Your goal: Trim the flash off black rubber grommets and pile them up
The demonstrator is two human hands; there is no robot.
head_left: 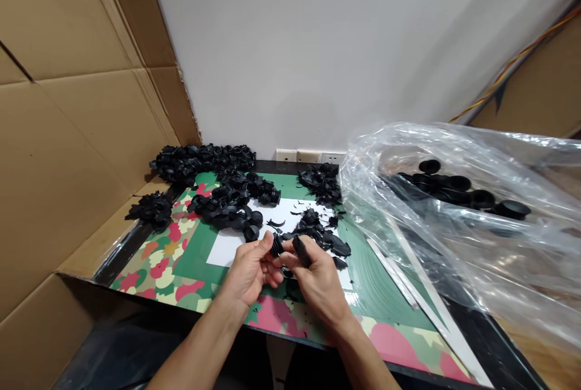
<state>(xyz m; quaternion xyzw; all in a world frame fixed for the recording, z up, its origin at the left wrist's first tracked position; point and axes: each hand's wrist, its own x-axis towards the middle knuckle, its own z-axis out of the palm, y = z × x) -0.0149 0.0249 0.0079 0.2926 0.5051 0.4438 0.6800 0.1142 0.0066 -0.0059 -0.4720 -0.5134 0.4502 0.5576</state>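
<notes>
My left hand (252,269) pinches a small ribbed black rubber part (276,245) between thumb and fingers, just above the table. My right hand (316,278) is closed round a dark slim tool (301,251) whose tip sits right beside that part. Both hands hover over a white sheet (229,244) lying on a green cutting mat (200,251). Black scraps and trimmed pieces (324,235) lie just beyond my fingers.
Heaps of black rubber parts (213,178) cover the table's back left, with a smaller heap (152,208) on the cardboard edge. A clear plastic bag (458,220) with black round caps (454,187) fills the right. Cardboard walls (77,111) stand on the left. A camouflage-patterned cover (157,272) lies under the mat.
</notes>
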